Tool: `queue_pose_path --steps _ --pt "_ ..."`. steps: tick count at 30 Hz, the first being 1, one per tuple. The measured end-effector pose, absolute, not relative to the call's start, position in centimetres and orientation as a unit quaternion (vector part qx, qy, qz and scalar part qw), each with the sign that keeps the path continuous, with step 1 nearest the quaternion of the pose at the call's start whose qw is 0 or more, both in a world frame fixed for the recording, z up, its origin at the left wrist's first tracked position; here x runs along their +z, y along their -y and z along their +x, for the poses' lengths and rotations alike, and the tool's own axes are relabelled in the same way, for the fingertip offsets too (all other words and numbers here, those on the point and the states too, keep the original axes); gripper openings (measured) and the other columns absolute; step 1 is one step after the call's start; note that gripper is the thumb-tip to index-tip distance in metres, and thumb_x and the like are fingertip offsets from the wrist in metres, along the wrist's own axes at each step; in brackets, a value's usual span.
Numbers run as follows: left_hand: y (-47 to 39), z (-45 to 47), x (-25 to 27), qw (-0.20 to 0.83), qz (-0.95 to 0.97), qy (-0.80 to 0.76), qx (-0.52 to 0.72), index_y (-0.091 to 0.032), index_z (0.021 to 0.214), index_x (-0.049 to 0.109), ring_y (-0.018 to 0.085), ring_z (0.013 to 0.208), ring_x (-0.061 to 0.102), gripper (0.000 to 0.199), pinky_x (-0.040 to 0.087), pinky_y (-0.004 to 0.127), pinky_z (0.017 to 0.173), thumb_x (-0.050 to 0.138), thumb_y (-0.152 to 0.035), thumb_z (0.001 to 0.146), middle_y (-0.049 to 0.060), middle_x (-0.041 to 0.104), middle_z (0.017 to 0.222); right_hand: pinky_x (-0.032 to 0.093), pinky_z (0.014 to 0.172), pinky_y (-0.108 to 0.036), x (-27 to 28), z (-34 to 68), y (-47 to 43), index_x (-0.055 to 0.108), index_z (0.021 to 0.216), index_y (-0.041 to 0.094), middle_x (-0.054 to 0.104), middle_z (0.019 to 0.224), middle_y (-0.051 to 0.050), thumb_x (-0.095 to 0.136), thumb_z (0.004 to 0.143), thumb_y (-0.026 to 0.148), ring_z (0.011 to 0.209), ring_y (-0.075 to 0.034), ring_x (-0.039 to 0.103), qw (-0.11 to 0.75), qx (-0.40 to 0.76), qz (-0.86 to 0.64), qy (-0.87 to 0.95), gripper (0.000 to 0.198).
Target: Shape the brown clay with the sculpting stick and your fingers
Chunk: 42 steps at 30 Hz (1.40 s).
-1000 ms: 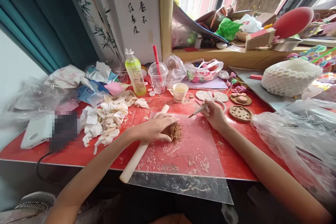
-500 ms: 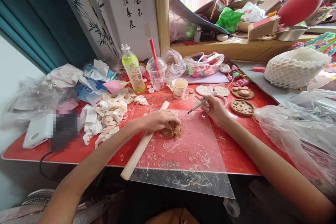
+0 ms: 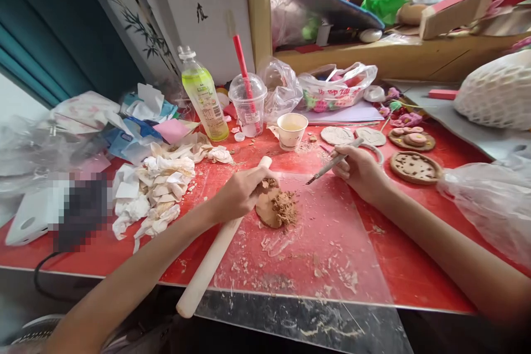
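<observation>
My left hand has its fingers closed on a small brown crumbly clump of clay. Just below it, a flat brown clay disc lies on a clear plastic sheet, its right part heaped with clay crumbs. In my right hand is a slim grey pen-like tool, its dark pointed tip aimed down and left, apart from the disc. A grey curved piece shows behind that hand. A wooden rolling pin lies slantwise under my left wrist.
Crumpled tissues and a green drink bottle lie left and back. A lidded plastic cup and paper cup stand behind. Decorated clay discs and a plastic bag are right. The red table's front edge is near.
My left hand has lifted off the clay disc, uncovering it, with a clump now showing in its fingers. My right hand keeps the tool. The camera view has moved closer.
</observation>
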State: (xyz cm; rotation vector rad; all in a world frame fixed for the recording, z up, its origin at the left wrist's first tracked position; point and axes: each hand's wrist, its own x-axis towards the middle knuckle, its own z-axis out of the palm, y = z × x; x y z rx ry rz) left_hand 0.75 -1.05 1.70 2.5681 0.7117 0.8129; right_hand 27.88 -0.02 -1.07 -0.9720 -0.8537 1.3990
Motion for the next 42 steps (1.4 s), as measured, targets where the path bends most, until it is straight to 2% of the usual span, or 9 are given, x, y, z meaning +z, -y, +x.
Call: queue_pose_path --steps 4,7,9,15,25,31,34,38,42 --pt "1.9 1.0 2.5 0.185 0.898 -0.272 0.293 -0.017 0.107 0.048 0.010 0.081 0.050 0.020 0.044 0.022 0.076 0.047 -0.013 0.087 0.004 0.052 0.096 0.024 0.039 -0.019 -1.3 28.4 -0.3 0.060 0.063 0.015 0.037 0.044 0.004 0.057 0.079 0.019 0.041 -0.004 0.031 0.563 0.605 -0.416 0.379 0.017" --pt "2.2 1.1 3.0 0.207 0.900 -0.272 0.269 -0.018 0.099 0.050 0.011 0.082 0.049 0.021 0.044 0.024 0.079 0.058 -0.031 0.085 0.002 0.051 0.092 0.024 0.039 -0.019 -1.4 28.6 -0.4 0.061 0.064 0.015 0.037 0.044 0.005 0.058 0.079 0.019 0.040 -0.004 0.032 0.563 0.593 -0.419 0.394 0.015" --pt "2.3 1.1 3.1 0.204 0.905 -0.273 0.254 -0.017 0.091 0.053 0.011 0.081 0.050 0.011 0.043 0.024 0.080 0.050 -0.027 0.089 0.002 0.050 0.086 0.023 0.039 -0.020 -1.5 28.5 -0.4 0.061 0.064 0.016 0.037 0.043 0.005 0.059 0.079 0.020 0.040 -0.004 0.032 0.563 0.582 -0.419 0.411 0.015" --pt "1.8 1.1 2.5 0.149 0.904 -0.276 0.291 -0.017 0.095 0.054 0.013 0.099 0.051 0.020 0.042 0.028 0.089 0.039 -0.006 0.089 0.006 0.051 0.103 0.023 0.037 -0.022 -1.2 28.3 -0.4 0.060 0.062 0.017 0.035 0.044 0.004 0.059 0.079 0.021 0.040 -0.004 0.031 0.554 0.570 -0.434 0.425 0.017" --pt "3.1 1.4 2.4 0.178 0.927 -0.197 0.265 -0.018 0.084 0.050 0.010 0.074 0.050 0.025 0.044 0.022 0.066 0.033 0.001 0.084 0.002 0.053 0.079 0.025 0.038 -0.022 -0.9 28.0 -0.3 0.056 0.058 0.017 0.035 0.044 0.003 0.054 0.082 0.018 0.040 -0.005 0.031 0.551 0.577 -0.433 0.421 0.024" --pt "3.2 1.6 2.3 0.097 0.973 -0.170 0.124 -0.015 0.103 0.056 0.018 0.091 0.052 0.021 0.046 0.034 0.081 0.051 -0.029 0.088 0.009 0.054 0.100 0.024 0.038 -0.021 -0.9 28.1 -0.3 0.057 0.061 0.016 0.036 0.046 0.003 0.054 0.084 0.019 0.041 -0.004 0.032 0.538 0.573 -0.436 0.437 0.023" --pt "3.2 1.8 1.8 0.057 0.980 -0.163 0.096 -0.017 0.099 0.061 0.018 0.095 0.053 0.019 0.045 0.036 0.084 0.050 -0.028 0.089 0.010 0.054 0.108 0.025 0.038 -0.021 -1.1 28.2 -0.3 0.053 0.058 0.017 0.036 0.046 0.002 0.056 0.084 0.020 0.042 -0.005 0.032 0.535 0.573 -0.434 0.444 0.026" --pt "3.6 2.1 1.7 0.020 0.976 -0.145 0.162 -0.017 0.087 0.061 0.013 0.080 0.053 0.012 0.045 0.030 0.075 0.049 -0.018 0.089 0.005 0.059 0.094 0.026 0.038 -0.021 -1.2 28.2 -0.2 0.056 0.062 0.017 0.038 0.046 0.002 0.057 0.083 0.022 0.042 -0.005 0.033 0.528 0.570 -0.434 0.455 0.022" --pt "3.7 2.1 2.4 0.108 0.918 -0.257 0.280 -0.019 0.092 0.059 0.012 0.087 0.054 0.011 0.047 0.027 0.080 0.048 -0.019 0.090 0.005 0.055 0.097 0.027 0.038 -0.021 -1.3 28.3 -0.3 0.059 0.065 0.016 0.038 0.047 0.003 0.059 0.082 0.024 0.042 -0.005 0.034 0.525 0.573 -0.430 0.459 0.018"
